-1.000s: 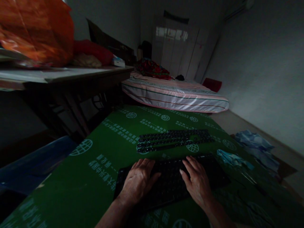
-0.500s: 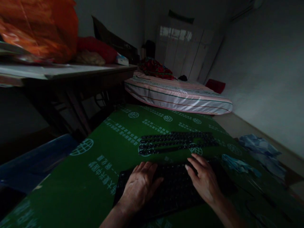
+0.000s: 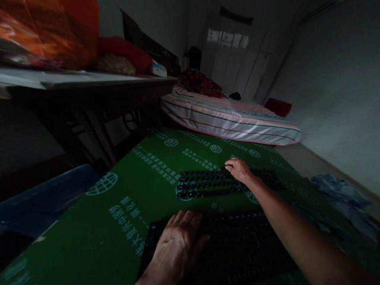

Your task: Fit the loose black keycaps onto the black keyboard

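Observation:
A black keyboard point(image 3: 231, 241) lies on the green board, its lower part very dark. My left hand point(image 3: 181, 237) rests flat across its left side, fingers stretched and thumb apart. Beyond the keyboard, black keycaps point(image 3: 204, 185) are laid out in several rows. Reaching over to the far row is my right hand point(image 3: 239, 169), thumb and forefinger pinched together. A small dark piece at those fingertips looks like a keycap, though the dim light blurs it. My right forearm covers part of the keyboard and of the rows' right end.
The green printed board point(image 3: 127, 221) is the work surface. A blue-white cloth point(image 3: 341, 194) lies at the right. At the left stand a blue container point(image 3: 65, 194) and a table point(image 3: 124, 81) bearing an orange bag point(image 3: 59, 31). A bed point(image 3: 231, 118) is behind.
My right hand has moved from above the keyboard forward to the far keycap row, its fingers closing into a pinch. My left hand stays on the keyboard. The view has shifted slightly.

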